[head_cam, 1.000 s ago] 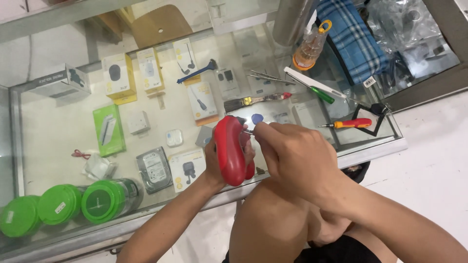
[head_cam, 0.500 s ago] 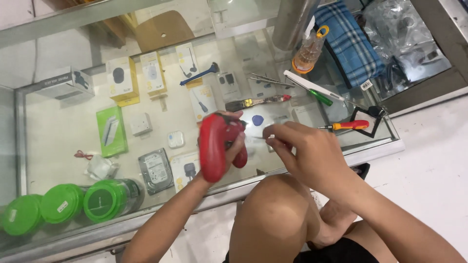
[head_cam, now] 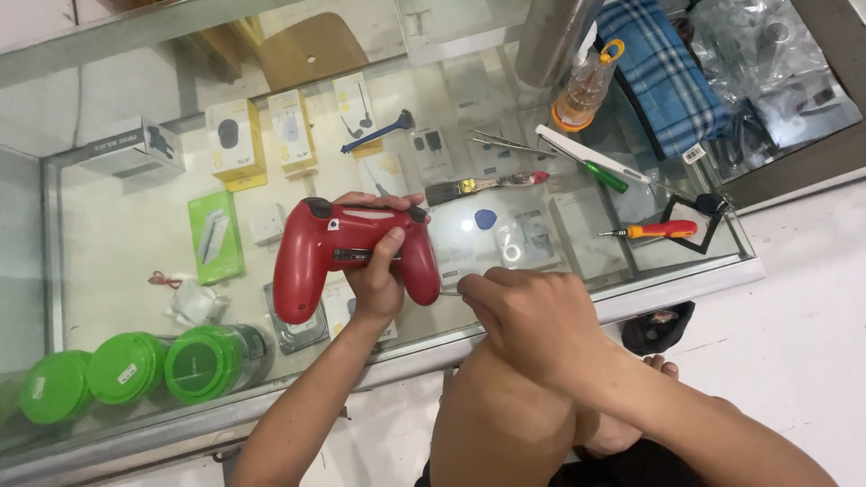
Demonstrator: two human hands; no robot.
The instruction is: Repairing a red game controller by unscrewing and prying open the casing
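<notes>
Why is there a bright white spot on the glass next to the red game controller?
Head view: that spot is glare, a lamp mirrored in the glass counter top right of the red controller. Same view: the left hand and right hand look sharp, barely blurred; the counter edges bend slightly from the wide lens.

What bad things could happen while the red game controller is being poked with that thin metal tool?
The left hand holds the red controller in the air over the glass counter, so it might slip and hit the glass. The thin metal tool in the right hand points toward the other hand's fingers and might jab them.
</notes>
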